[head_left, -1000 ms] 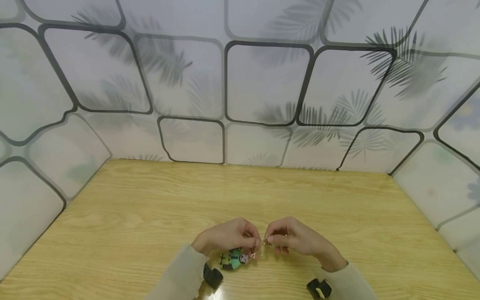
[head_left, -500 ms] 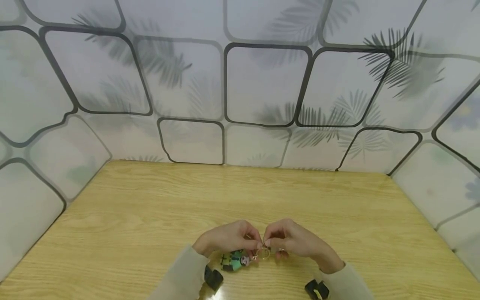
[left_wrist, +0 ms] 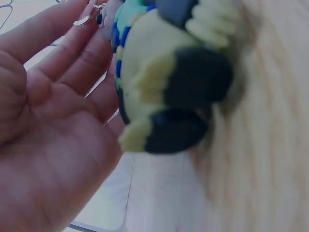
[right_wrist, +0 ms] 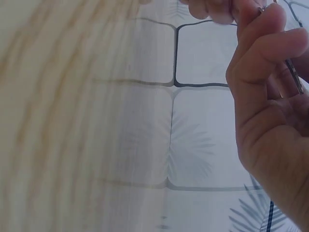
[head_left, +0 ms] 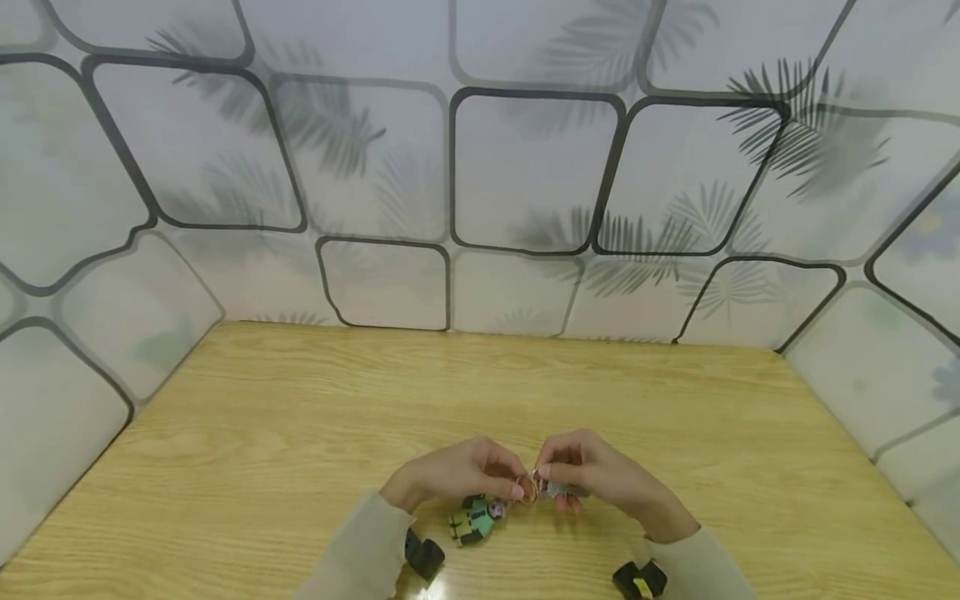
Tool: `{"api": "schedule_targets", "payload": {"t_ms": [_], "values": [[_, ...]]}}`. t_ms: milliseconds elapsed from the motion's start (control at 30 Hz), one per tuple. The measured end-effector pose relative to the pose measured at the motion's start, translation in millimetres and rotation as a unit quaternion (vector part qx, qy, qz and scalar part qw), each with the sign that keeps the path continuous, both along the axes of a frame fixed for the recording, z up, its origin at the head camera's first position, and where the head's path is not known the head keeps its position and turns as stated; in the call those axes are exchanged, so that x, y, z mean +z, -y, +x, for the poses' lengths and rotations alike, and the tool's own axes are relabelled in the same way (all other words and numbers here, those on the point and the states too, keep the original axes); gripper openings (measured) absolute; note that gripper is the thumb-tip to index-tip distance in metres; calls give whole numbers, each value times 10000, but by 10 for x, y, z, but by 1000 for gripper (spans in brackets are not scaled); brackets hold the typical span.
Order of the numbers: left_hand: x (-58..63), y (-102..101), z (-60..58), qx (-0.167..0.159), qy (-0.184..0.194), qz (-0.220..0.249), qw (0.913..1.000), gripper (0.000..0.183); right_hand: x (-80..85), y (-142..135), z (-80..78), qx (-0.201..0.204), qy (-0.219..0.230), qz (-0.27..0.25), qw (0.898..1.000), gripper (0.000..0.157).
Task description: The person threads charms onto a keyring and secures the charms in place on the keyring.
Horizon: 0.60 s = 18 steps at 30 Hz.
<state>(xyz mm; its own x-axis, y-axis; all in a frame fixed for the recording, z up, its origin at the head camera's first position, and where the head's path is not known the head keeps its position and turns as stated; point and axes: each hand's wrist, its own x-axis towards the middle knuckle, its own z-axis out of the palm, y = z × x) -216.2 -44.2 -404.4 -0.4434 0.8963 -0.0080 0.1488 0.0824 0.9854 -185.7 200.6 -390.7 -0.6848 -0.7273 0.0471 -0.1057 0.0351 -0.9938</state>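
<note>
At the front middle of the table, a keychain with a small green-and-yellow cartoon figure (head_left: pixel 474 521) hangs beside my left hand (head_left: pixel 476 468). Thumb and fingers of that hand pinch the key ring (head_left: pixel 534 488) at the figure's head end. Up close in the left wrist view, the figure's dark feet and yellowish body (left_wrist: pixel 149 63) sit in front of the palm. My right hand (head_left: pixel 600 473) pinches a thin silvery metal piece (head_left: pixel 557 490) against the other side of the ring. Its edge (right_wrist: pixel 293 77) shows between the fingers in the right wrist view; its exact kind is unclear.
The wooden table (head_left: pixel 375 383) extends ahead of both hands. A patterned cloth wall (head_left: pixel 525 167) with leaf prints encloses it at the back and sides. Black camera mounts (head_left: pixel 425 557) sit below both wrists, close to the tabletop.
The ring showed as a full circle between the hands half a second ago; now it is turned and partly covered. The figure has shifted slightly right, and more of the silvery piece shows.
</note>
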Motion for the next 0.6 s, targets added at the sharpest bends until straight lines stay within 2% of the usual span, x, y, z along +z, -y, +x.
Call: {"api": "schedule_targets", "payload": {"t_ms": [100,333,467,600], "values": [[6,8,3,228,-56,12,9997,20,4,-19,-4,-62,5,-77,10000,24],[4,-3,7,1175,133,133,9929,19,-7,-36,-18,-416,251,-9,9988,30],[12,-20,12,1366,122,259,9902,16,2,-37,-13,-549,531,34,9971,31],[20,-40,27,1399,-60,270,9898,15,14,-31,-5,-551,726,109,9958,24]]}}
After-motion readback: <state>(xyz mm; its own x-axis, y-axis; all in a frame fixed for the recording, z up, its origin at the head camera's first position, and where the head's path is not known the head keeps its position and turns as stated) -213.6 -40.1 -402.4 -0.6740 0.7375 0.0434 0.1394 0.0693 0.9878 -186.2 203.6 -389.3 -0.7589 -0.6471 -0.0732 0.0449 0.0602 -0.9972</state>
